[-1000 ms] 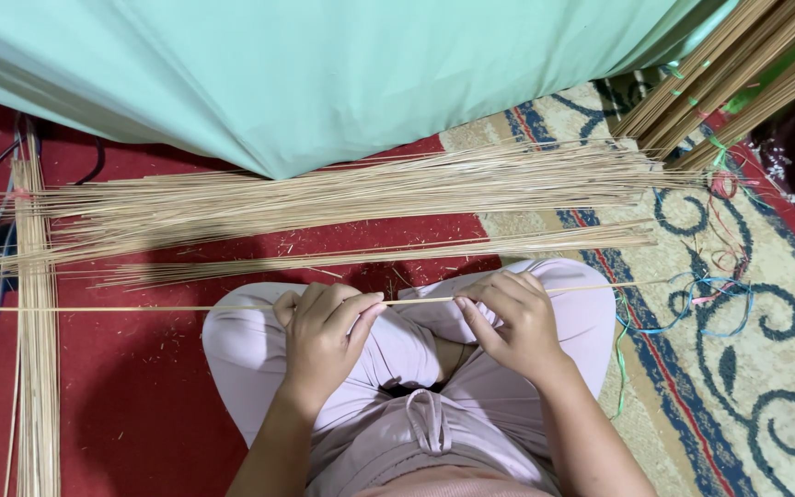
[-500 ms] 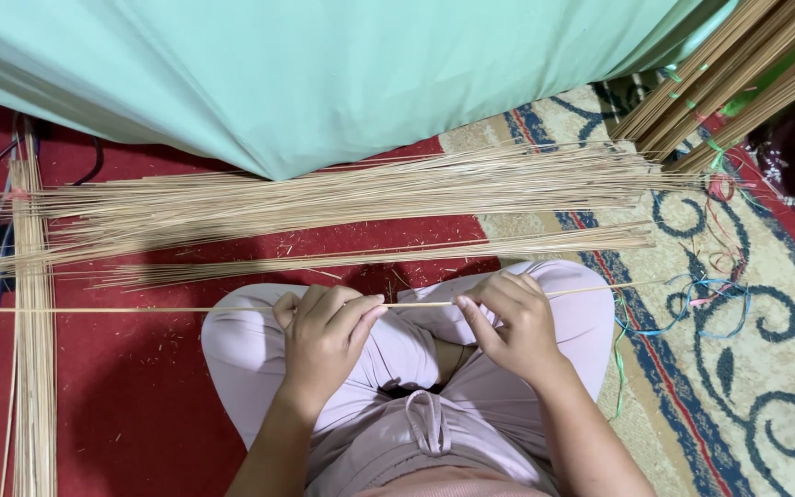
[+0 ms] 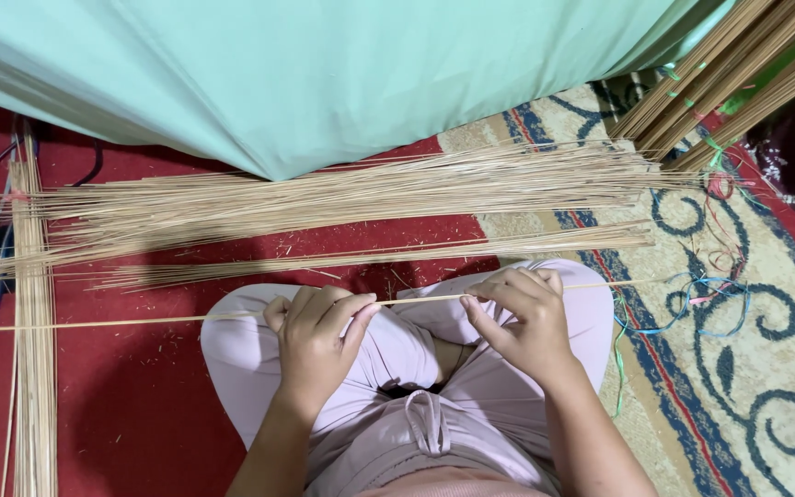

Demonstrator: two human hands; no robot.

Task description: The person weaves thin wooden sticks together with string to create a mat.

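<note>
I sit cross-legged in pale pink trousers. One long thin bamboo stick (image 3: 416, 300) runs level across my knees, reaching far out to the left. My left hand (image 3: 316, 342) pinches it from below near my left knee. My right hand (image 3: 522, 315) grips it a short way to the right, fingers curled over it. Just beyond my knees lies a small row of similar sticks (image 3: 370, 258), and behind that a large loose pile of sticks (image 3: 342, 198) spread left to right on the floor.
A mint-green cloth (image 3: 324, 74) hangs over the far side. A bundle of sticks (image 3: 34, 350) lies lengthwise at the left on the red carpet (image 3: 121, 414). Thicker bamboo poles (image 3: 738, 74) lean at top right. Coloured plastic strings (image 3: 692, 294) lie on the patterned rug at right.
Both hands stay on the stick; it has shifted very slightly, and the fingers have adjusted a little. Nothing else has moved.
</note>
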